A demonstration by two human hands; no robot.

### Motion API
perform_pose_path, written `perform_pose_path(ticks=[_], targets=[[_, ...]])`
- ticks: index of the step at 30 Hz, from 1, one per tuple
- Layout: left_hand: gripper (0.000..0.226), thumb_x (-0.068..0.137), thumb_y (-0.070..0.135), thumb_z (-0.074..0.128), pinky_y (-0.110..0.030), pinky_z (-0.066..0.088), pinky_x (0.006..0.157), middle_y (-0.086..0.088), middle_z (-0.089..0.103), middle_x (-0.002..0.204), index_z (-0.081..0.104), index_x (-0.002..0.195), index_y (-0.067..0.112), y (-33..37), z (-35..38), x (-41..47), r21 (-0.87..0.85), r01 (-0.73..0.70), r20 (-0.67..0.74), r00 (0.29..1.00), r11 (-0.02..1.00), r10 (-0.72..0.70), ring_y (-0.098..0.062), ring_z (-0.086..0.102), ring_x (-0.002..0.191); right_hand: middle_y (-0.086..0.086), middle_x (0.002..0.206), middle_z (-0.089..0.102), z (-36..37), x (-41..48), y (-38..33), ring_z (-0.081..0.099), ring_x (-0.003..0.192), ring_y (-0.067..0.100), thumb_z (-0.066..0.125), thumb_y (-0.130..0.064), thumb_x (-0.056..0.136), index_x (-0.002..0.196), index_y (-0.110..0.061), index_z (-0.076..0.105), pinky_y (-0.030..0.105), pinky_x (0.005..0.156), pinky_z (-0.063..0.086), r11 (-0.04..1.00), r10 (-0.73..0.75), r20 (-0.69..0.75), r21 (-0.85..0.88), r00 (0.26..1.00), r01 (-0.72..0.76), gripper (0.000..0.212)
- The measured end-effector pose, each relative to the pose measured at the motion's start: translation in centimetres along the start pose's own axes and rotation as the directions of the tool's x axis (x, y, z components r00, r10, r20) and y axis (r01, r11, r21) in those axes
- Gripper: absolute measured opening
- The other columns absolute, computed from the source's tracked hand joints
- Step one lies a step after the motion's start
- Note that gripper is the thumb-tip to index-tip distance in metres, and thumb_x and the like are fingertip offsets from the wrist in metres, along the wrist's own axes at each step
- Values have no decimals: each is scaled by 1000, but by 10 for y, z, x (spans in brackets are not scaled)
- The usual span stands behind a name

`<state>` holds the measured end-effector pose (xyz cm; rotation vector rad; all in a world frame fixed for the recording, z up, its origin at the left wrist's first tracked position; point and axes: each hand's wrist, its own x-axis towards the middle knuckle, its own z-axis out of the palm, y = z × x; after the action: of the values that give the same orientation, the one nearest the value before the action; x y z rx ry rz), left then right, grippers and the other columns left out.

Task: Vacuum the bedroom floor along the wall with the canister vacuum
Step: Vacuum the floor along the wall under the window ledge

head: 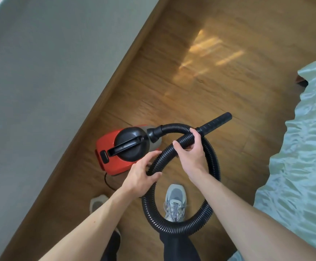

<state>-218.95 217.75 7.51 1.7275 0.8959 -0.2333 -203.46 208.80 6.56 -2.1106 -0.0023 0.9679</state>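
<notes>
A red and black canister vacuum (pixel 121 147) stands on the wooden floor (pixel 200 72) close to the baseboard of the grey wall (pixel 49 72). Its black ribbed hose (pixel 179 228) curls in a full loop in front of me and ends in a straight black nozzle tube (pixel 215 122) that points up and to the right, off the floor. My right hand (pixel 190 149) grips the hose just behind the nozzle. My left hand (pixel 144 176) holds the hose lower down, fingers curled around it.
A bed with a pale green wrinkled cover (pixel 304 147) fills the right side. My grey sneakers (pixel 176 202) stand on the floor, one inside the hose loop. A black power cord (pixel 107 182) trails behind the vacuum. A brown baseboard (pixel 104 95) runs diagonally along the wall.
</notes>
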Motion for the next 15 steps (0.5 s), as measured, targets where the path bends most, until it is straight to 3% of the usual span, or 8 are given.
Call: perform_pose_path(ticks=[6,11,15], targets=[[61,85,19,72,-6,50,72,10,66,107,46,137,39,-23,-13,1,-12,23,55,998,1000,-22,-2,60,96,5,136,54,33,-1,0,58,123,25,76,-38,77,127,-64,40,51,101,51,997,53,-6,57,999,-53,67],[63,83,34,75,-28,53,88,5,65,106,43,137,39,-40,-39,-5,34,66,67,995,997,-68,-8,62,94,0,123,58,64,1,1,62,116,27,77,-31,75,114,-72,42,52,98,52,996,70,-15,53,997,-69,66],[89,77,56,73,-36,40,109,-4,42,138,27,149,30,-70,-67,-14,16,236,-165,959,972,-231,-18,45,128,-2,115,61,85,-2,-7,63,113,24,77,-23,80,113,-67,45,52,98,52,996,62,-13,68,998,-61,64]])
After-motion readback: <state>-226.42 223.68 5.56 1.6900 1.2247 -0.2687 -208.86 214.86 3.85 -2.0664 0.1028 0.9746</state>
